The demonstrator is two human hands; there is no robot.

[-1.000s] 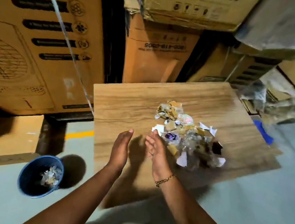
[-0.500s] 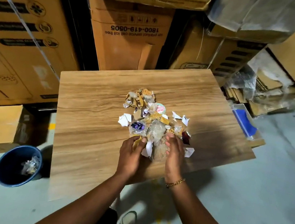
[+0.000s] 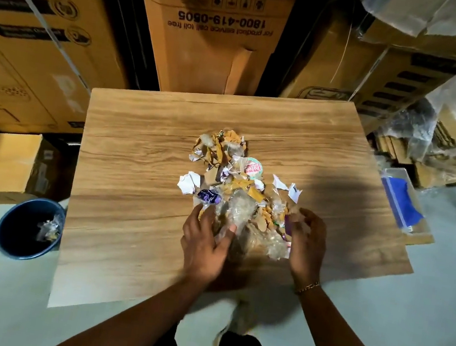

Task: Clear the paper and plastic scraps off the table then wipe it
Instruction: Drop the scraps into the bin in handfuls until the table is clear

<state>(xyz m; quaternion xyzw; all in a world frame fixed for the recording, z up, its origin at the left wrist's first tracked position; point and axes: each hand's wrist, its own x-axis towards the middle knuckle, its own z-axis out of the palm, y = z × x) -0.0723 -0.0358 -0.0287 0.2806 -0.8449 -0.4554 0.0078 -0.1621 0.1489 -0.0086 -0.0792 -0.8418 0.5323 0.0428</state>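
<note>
Item: mixed scrap pile (image 3: 236, 191), paper bits, brown tape strips and crinkled clear plastic, heaped at the middle of the tabletop (image 3: 131, 188), nearer your edge than the far one. Your left hand (image 3: 205, 243) lay on the near left flank of the heap, fingers curled into the clear plastic; your right hand (image 3: 306, 242) cupped the near right flank, fingers bent around film and a purple scrap. Neither grip had closed fully: both were loose, half-gathered holds, and nothing had left the surface. Receptacle: blue bin (image 3: 30, 228) on the floor, just off the tabletop's left edge, some scraps already inside. Risks noted: the far pieces, a white torn scrap (image 3: 189, 182) and a round label (image 3: 252, 167), sat beyond your fingers and would likely be left behind in one scoop; light plastic could spring open and shed bits during the carry across to the bin; small fragments might slip between your palms onto the floor. Wiping not yet begun; a blue cloth (image 3: 401, 203) lay in a tray to the right.
</note>
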